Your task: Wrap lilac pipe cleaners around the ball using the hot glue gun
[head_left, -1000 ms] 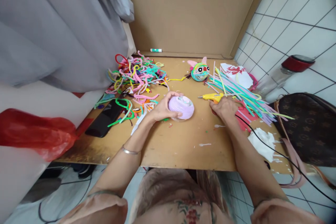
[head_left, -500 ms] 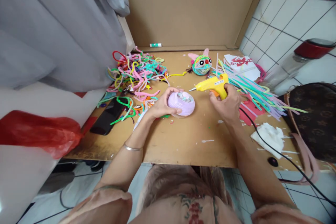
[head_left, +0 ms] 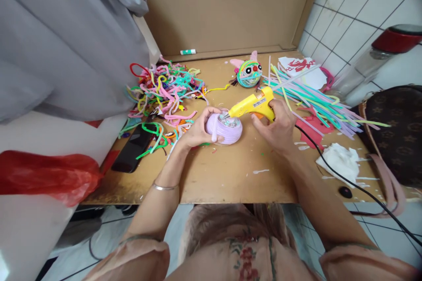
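Observation:
My left hand [head_left: 201,129] grips the left side of a round ball wrapped in lilac pipe cleaner [head_left: 227,135], just above the table. Part of the ball's top is unwrapped and looks clear and shiny, and a lilac end hangs over its front left. In my right hand [head_left: 278,125] is a yellow hot glue gun [head_left: 252,104], fingers wrapped round its handle. Its metal nozzle points down-left at the ball's top; whether it touches cannot be made out. Behind stands a ball-shaped figure [head_left: 249,73] with pink ears, round eyes and a red nose.
Tangled pipe cleaners [head_left: 168,90] lie at the left beside a black phone [head_left: 132,149]. Straight pipe cleaners [head_left: 316,96] spread at the right, near a white tissue [head_left: 339,162] and a brown bag [head_left: 394,136]. A black cord [head_left: 329,171] trails right from the glue gun.
The glue gun has moved left and its nozzle is now over the ball's top. The ball has been turned in my left hand, bringing the lilac end to the front left.

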Available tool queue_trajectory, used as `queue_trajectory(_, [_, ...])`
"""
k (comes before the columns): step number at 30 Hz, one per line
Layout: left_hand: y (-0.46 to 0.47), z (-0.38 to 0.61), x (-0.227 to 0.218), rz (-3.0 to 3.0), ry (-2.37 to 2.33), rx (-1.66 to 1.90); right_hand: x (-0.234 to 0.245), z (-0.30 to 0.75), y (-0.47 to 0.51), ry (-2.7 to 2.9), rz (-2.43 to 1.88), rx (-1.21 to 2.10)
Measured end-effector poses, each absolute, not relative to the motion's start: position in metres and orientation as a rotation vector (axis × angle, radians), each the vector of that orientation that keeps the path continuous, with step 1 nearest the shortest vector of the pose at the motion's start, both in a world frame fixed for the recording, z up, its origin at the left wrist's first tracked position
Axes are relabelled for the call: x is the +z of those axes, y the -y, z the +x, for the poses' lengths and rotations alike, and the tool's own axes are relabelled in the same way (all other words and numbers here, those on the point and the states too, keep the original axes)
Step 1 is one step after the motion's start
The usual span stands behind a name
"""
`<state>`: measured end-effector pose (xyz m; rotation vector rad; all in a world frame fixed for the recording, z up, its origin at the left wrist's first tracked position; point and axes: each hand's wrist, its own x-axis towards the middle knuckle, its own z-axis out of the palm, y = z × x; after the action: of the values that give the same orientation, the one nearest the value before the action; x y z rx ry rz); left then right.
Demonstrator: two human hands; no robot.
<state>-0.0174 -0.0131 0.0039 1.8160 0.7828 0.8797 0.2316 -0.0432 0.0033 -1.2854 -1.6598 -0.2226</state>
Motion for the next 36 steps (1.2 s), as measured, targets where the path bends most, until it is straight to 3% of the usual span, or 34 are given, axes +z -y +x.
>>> queue_trajectory(36, [0.0110, -0.0213, -0.0025, 1.812, -0.714, 0.945, 0.0064, 0.2268, 0.0502, 1.759, -1.232, -0.336])
